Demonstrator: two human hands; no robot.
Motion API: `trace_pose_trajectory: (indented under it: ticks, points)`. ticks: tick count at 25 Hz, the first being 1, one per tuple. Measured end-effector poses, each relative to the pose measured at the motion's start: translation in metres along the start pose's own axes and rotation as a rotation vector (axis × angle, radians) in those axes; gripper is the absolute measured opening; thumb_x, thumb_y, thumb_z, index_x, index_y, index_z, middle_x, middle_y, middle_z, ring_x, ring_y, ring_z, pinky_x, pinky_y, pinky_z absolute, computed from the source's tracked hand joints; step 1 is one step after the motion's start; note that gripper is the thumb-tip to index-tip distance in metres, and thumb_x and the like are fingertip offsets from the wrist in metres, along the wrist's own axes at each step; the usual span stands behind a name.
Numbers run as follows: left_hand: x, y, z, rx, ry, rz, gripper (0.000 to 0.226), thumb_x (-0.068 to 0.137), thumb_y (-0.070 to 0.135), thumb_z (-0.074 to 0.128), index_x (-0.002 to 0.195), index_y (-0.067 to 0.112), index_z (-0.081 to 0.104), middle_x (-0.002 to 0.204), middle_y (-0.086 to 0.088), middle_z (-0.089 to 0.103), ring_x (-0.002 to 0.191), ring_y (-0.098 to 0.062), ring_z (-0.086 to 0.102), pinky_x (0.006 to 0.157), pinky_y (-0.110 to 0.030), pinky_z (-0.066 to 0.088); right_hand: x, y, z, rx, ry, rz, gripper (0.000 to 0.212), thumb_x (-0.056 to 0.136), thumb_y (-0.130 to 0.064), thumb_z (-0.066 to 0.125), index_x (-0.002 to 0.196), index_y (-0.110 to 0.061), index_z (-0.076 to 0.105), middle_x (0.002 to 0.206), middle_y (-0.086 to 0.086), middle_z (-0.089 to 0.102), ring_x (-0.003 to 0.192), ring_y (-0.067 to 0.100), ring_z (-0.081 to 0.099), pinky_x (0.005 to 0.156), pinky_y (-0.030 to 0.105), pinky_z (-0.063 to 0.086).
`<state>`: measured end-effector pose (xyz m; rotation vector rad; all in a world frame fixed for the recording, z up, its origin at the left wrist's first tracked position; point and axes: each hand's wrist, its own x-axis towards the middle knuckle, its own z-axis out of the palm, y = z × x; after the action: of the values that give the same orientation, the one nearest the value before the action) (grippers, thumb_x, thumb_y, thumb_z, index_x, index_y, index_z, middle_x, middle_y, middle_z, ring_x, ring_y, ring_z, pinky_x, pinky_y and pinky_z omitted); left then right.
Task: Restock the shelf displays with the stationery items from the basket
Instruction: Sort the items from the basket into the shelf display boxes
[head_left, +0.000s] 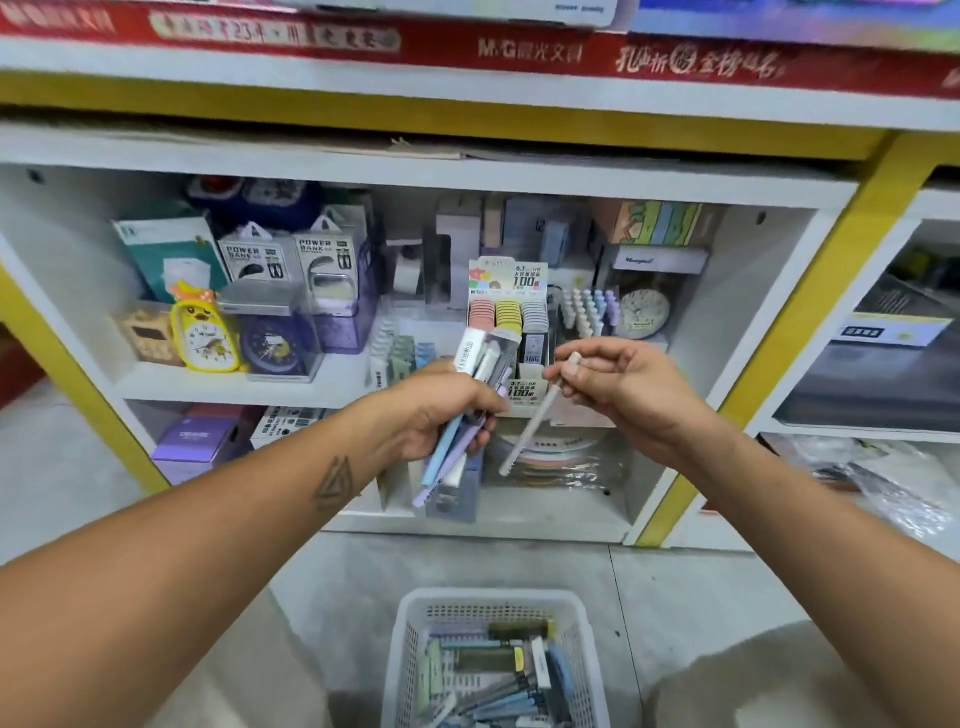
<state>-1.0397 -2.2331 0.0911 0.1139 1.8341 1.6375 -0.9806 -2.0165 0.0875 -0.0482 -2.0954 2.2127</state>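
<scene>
L hand fisted round bundle of pens, blue, lilac, white, some in clear packs, tips slanting down-left. R hand pinches single white pen near its top, pen hanging down-left; hands close, not touching. Behind: white shelf w/ lead-refill display box, upright pastel pens, yellow clock. White basket on floor below, more pens inside.

**Pastels in the hands, yellow on the shelf**

The left hand grips blue, lilac and white pens; the right hand pinches a cream pen. Below them, a white perforated basket. Behind them, a white shelf with yellow trim; left of the hands, a yellow clock.
</scene>
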Motion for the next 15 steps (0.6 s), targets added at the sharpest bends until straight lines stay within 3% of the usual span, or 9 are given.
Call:
trace_pose_trajectory:
  ticks: [3,6,11,15]
  points:
    - [0.009,0.021,0.0,-0.08,0.004,0.018,0.009,0.085,0.0,0.066,0.092,-0.001,0.062,0.064,-0.013,0.059,0.049,-0.02,0.056,0.049,-0.027,0.051,0.023,-0.019,0.001,-0.076,-0.017,-0.068,0.024,0.089,-0.001,0.069,0.112,0.001,0.065,0.096,0.02,0.075,0.07,0.018,0.067,0.07,0.026,0.057]
    - [0.018,0.029,0.0,-0.127,0.019,0.055,0.004,0.085,0.0,0.065,0.088,0.0,0.063,0.061,-0.013,0.059,0.048,-0.02,0.055,0.05,-0.026,0.051,0.036,-0.03,0.0,-0.138,0.013,-0.121,0.019,0.088,-0.004,0.07,0.105,0.001,0.065,0.089,0.019,0.076,0.065,0.017,0.067,0.063,0.023,0.056]
    - [0.039,0.037,0.0,-0.219,-0.03,0.064,0.006,0.086,0.002,0.065,0.081,0.004,0.062,0.061,-0.012,0.057,0.049,-0.021,0.053,0.051,-0.027,0.048,0.051,-0.052,-0.034,-0.188,0.298,-0.223,0.002,0.091,-0.003,0.068,0.092,-0.004,0.069,0.074,0.01,0.075,0.057,0.017,0.065,0.059,0.024,0.056]
    - [0.052,0.039,0.004,-0.257,-0.047,0.043,0.007,0.086,0.004,0.066,0.08,0.005,0.063,0.063,-0.01,0.058,0.052,-0.02,0.055,0.052,-0.027,0.049,0.051,-0.056,-0.06,-0.413,0.474,-0.288,0.002,0.092,-0.011,0.07,0.091,-0.013,0.069,0.076,0.011,0.075,0.067,0.024,0.071,0.07,0.032,0.06]
